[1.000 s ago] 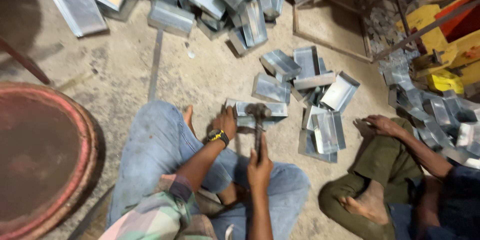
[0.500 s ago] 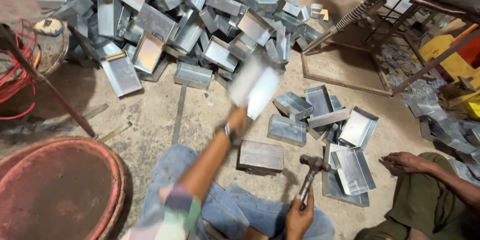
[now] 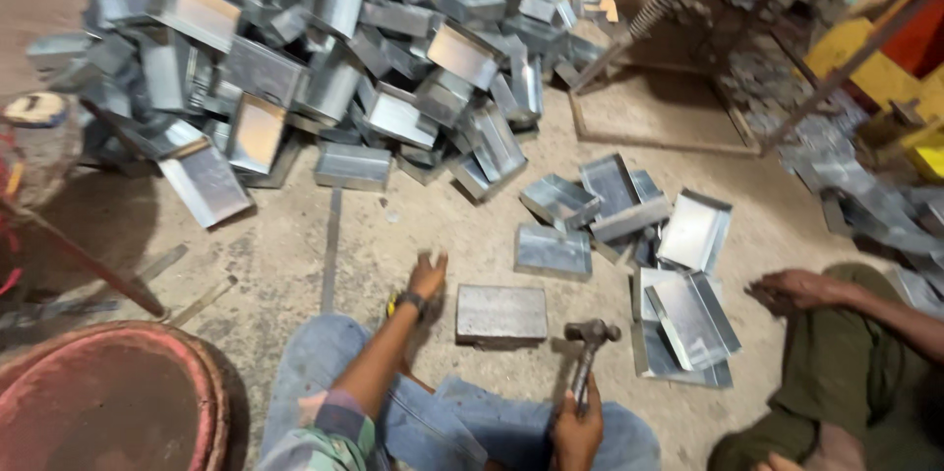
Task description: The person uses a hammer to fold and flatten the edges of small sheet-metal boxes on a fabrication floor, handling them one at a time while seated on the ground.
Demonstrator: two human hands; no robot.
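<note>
I sit on a concrete floor in jeans. My right hand (image 3: 576, 429) grips the handle of a hammer (image 3: 589, 345), whose head points up beside a flat grey metal block (image 3: 501, 314). My left hand (image 3: 427, 275) hovers low over the floor just left of that block, fingers loosely apart and holding nothing. A big heap of shiny sheet-metal trays (image 3: 324, 68) lies ahead. A smaller group of trays (image 3: 629, 215) lies right of the block.
Another person sits at the right, a hand (image 3: 796, 287) resting on a green-trousered knee. A round rusty red drum top (image 3: 108, 402) is at the lower left. A metal frame (image 3: 688, 58) and yellow objects (image 3: 875, 68) stand at the upper right.
My left hand tossed a metal tray forward and has dropped back to the floor, empty. The hammer stays in my right hand. The view has tilted slightly toward the heap.
</note>
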